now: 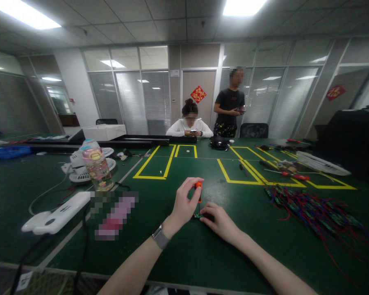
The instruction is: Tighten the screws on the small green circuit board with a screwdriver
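Note:
My left hand [186, 200], with a watch on its wrist, is closed round an orange and black screwdriver [198, 185] that stands upright. The tool's thin shaft points down at a small green circuit board [197, 216] lying on the green table [178, 254]. Whether the tip touches the board I cannot tell. My right hand [217, 219] pinches the board's right edge with thumb and fingers, low against the tabletop.
A heap of circuit boards with red and blue wires [320, 209] lies to the right, beside red-handled tools [295, 176]. On the left stand a drink bottle [98, 170] and a white device [58, 213]. Two people are across the table, one seated [189, 125], one standing [230, 104].

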Demonstrator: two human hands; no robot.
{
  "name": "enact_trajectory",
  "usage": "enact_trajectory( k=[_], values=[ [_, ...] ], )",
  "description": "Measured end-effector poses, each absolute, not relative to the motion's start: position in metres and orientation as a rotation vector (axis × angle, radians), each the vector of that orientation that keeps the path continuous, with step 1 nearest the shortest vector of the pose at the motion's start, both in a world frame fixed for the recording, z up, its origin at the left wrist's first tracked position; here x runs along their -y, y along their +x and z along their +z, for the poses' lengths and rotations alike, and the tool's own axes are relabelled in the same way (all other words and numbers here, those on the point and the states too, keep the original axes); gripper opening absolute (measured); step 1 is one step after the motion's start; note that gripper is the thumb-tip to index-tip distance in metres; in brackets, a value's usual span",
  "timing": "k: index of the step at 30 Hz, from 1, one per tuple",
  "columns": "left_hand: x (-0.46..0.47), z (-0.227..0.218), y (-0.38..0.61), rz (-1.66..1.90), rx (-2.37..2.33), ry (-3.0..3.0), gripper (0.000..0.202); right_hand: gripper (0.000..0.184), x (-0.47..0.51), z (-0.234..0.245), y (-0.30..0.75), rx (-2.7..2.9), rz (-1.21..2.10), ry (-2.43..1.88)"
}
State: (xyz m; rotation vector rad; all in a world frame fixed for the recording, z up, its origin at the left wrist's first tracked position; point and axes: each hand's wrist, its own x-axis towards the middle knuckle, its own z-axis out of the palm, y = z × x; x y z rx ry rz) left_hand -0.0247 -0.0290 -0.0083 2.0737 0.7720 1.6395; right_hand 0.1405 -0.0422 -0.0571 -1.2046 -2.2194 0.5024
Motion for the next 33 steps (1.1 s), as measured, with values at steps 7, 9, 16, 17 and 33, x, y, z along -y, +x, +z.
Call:
enact_trajectory(
  k=[7,9,16,17,33],
  values=[
    [0.028,-0.008,-0.025,1.713,-0.878,2.091,0.020,0.013,0.042,-0.056,0.141,2.221,0.514,-1.203],
    [0.027,-0.007,-0.026,1.659,-0.822,2.081,0.024,0.013,0.042,-0.056,0.141,2.216,0.522,-1.192],
    [0.028,-0.005,-0.026,1.594,-0.765,2.074,0.024,0.009,0.040,-0.059,0.139,2.134,0.566,-1.211],
    [0.028,-0.005,-0.025,1.608,-0.768,2.086,0.022,0.009,0.040,-0.060,0.139,2.126,0.571,-1.209],
    [0.031,-0.011,-0.024,1.721,-0.749,2.138,0.025,0.009,0.037,-0.064,0.139,2.148,0.548,-1.198]
  ],
)
